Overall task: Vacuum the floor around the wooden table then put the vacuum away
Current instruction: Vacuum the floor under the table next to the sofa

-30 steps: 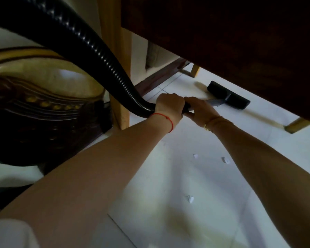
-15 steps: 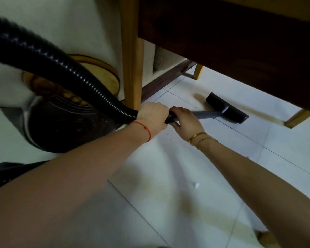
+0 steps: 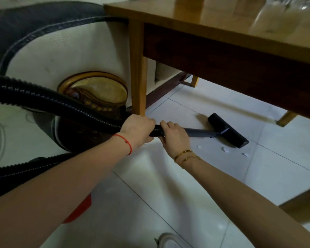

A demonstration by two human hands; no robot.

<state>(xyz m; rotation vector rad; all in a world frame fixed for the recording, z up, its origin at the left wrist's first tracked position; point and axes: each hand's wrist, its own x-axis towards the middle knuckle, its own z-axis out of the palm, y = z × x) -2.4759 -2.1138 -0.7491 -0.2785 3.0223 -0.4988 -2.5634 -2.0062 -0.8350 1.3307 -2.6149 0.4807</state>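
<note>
**Mid-sweep under the table, scraps yet to go**

I'm looking down at both hands on the vacuum. My left hand (image 3: 137, 130) is wrapped around the ribbed black hose (image 3: 64, 106) right at its end, and my right hand (image 3: 174, 138) is curled around the joint where the hose meets the grey wand (image 3: 201, 132). The two hands sit just beside each other. The flat black floor head (image 3: 227, 130) rests on the white tiled floor (image 3: 195, 185), under the near edge of the wooden table (image 3: 213, 33) and near its front leg.

Progress, as I judge it: cleaning is under way, not finished. A few small white paper scraps (image 3: 225, 149) lie on the tile just beside the head's near edge, so that patch needs a pass. Putting the vacuum away has not begun.

Textures now. The hose is corrugated and flexible, looping off to the left. The wand is smooth, rigid plastic. The tiles are glossy with thin dark grout lines. The table has a pale polished top over a dark apron.
</note>
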